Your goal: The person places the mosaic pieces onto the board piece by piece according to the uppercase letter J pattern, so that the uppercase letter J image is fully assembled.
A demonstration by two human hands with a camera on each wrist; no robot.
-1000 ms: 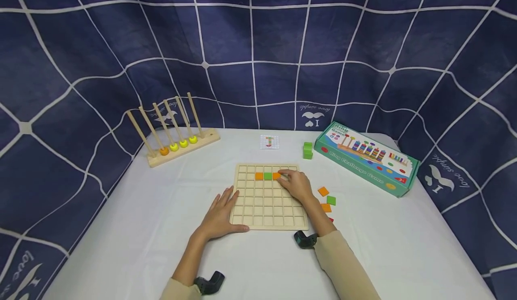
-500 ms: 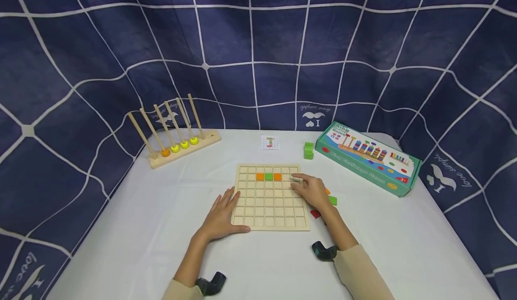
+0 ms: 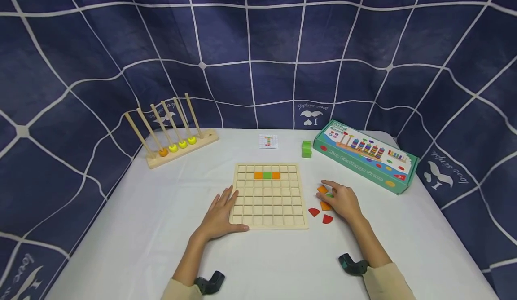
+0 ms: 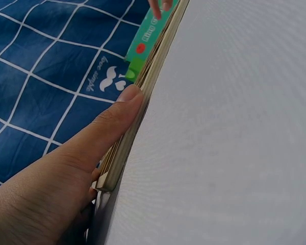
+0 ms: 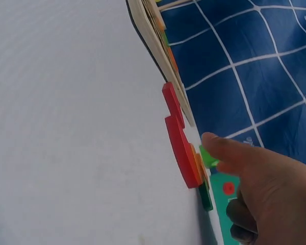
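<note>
Right grip [image 3: 342,201] apart over tiles [image 3: 325,206]; left grip [image 3: 218,213] spread against board [image 3: 268,210]. Tiles likely light, stiff: pinch opposite edges.

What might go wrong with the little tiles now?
The loose tiles lie close together by the right hand, so it might nudge a neighbour or grab the wrong colour. The left hand touches the board; a hard push might shift it and perhaps jiggle the three placed tiles.
</note>
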